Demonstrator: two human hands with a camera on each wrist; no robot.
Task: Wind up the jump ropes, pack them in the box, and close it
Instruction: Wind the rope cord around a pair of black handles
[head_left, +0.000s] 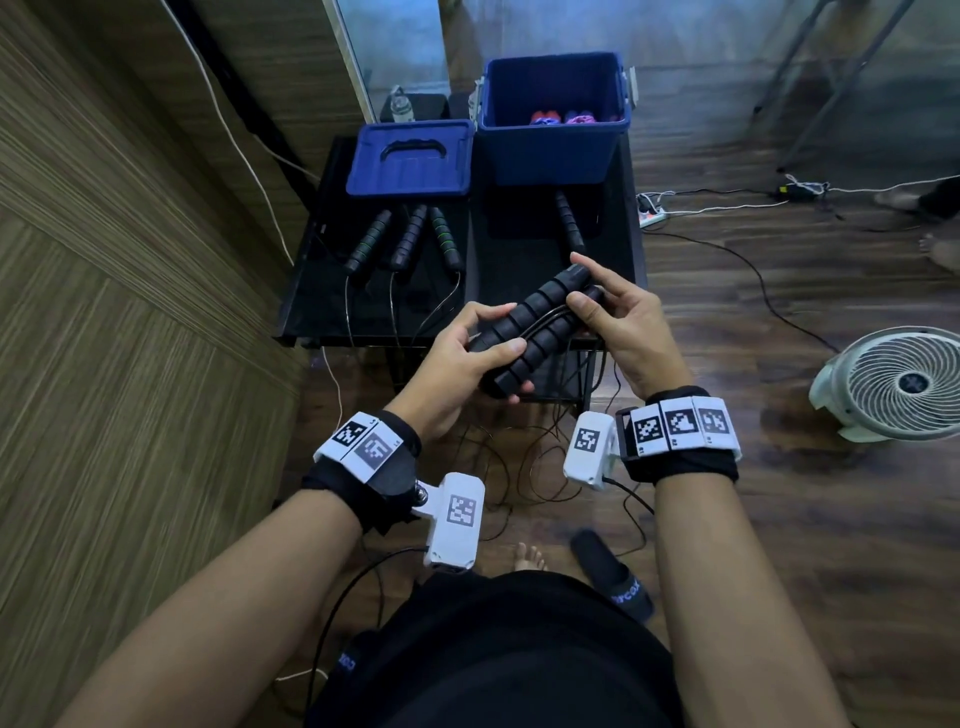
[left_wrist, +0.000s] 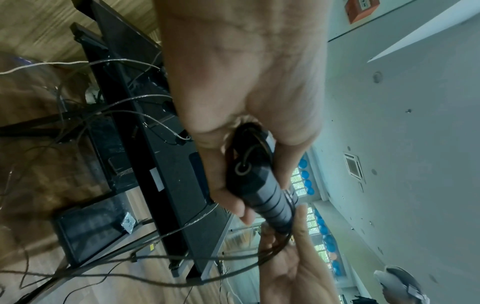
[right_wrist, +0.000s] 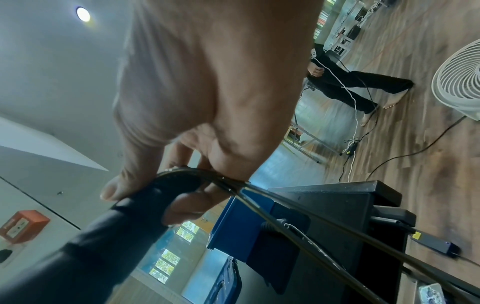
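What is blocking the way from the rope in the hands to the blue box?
Nothing visible. The box stands open at the table's far side, its lid lying beside it. Both hands hold the handles in front of it; only a loose handle lies between, low on the table.

Dim, bluish indoor light; ceiling lamp (right_wrist: 83, 13) glaring above right hand (right_wrist: 207, 86); wrist views smeared, edges bent by wide-angle distortion.

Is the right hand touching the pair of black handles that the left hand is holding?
Touching. In the head view the right hand pinches the far end of the black handles, thumb on top, while the left hand grips the near end.
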